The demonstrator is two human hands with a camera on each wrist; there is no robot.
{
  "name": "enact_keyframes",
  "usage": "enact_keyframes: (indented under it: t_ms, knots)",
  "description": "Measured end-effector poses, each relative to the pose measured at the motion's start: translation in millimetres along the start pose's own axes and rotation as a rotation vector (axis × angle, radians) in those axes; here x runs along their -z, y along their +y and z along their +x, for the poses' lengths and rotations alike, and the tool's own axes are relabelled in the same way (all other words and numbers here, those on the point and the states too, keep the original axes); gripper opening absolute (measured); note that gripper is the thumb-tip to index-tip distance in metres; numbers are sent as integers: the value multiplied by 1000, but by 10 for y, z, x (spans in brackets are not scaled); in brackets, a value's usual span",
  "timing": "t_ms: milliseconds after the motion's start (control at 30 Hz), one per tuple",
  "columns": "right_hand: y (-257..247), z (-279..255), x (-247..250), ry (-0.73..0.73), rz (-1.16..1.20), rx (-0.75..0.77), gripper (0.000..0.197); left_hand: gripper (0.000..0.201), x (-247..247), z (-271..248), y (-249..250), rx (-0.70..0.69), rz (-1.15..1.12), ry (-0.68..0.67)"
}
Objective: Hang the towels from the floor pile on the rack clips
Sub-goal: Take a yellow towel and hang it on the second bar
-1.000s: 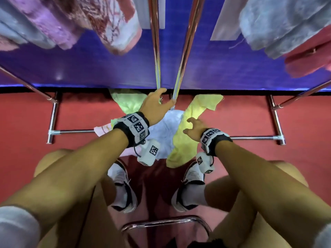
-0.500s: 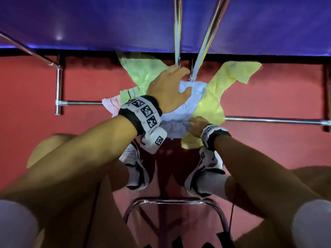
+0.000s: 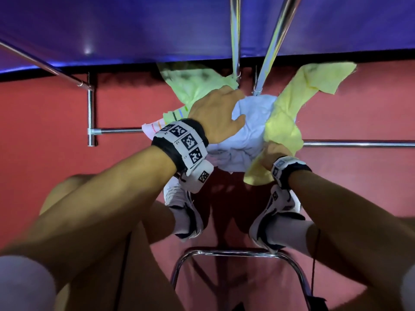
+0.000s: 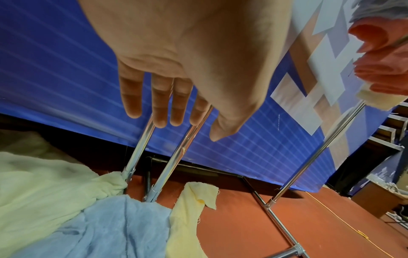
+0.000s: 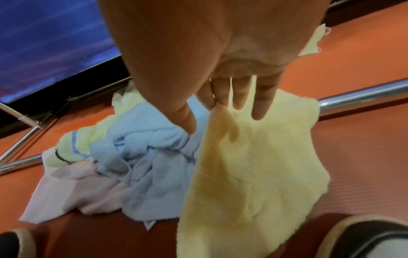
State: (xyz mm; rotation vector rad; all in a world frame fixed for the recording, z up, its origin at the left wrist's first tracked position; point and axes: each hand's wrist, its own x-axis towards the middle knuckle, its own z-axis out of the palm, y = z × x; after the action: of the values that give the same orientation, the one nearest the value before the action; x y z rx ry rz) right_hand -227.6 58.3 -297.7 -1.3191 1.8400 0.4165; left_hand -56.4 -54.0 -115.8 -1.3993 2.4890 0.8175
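Note:
A floor pile lies at the rack's foot: a light blue towel [image 3: 251, 122], a yellow towel [image 3: 285, 117], a pale green towel [image 3: 193, 84] and a pink striped one [image 3: 152, 129]. My right hand [image 3: 271, 153] pinches the yellow towel [image 5: 253, 165] by its near edge, and the cloth hangs from my fingers [image 5: 218, 104]. My left hand [image 3: 215, 115] hovers over the blue towel [image 4: 114, 227] with straight fingers [image 4: 172, 111] and holds nothing. No rack clips show in the head view.
Two chrome rack poles [image 3: 234, 41] rise from the pile, and a base bar [image 3: 359, 144] runs across the red floor. A coral towel [image 4: 379, 52] hangs at upper right. My shoes [image 3: 184, 209] and a chrome stool frame [image 3: 235, 254] are close behind the pile.
Both hands have dropped toward the pile. The right hand has taken the yellow towel's near edge between its fingers. The left hand has moved over the blue towel.

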Motion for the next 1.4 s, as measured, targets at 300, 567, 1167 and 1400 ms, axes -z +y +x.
enact_keyframes:
  t_ms: [300,567,1167,1400]
  knots:
    - [-212,-494,1158,470,643,-110,17,45,363,-177,288,-81,-178,96]
    - [-808,-1713,2066,552,1026,349,20,72,706,-514,512,-197,-293,182]
    - [-1253,-3304,2067,602,1266,688,14,23,1289,-1942,732,31,-1074,677]
    - [-1293,-3417,1507,397,891,875,38,25,1069,-2255,695,130,-1966,421]
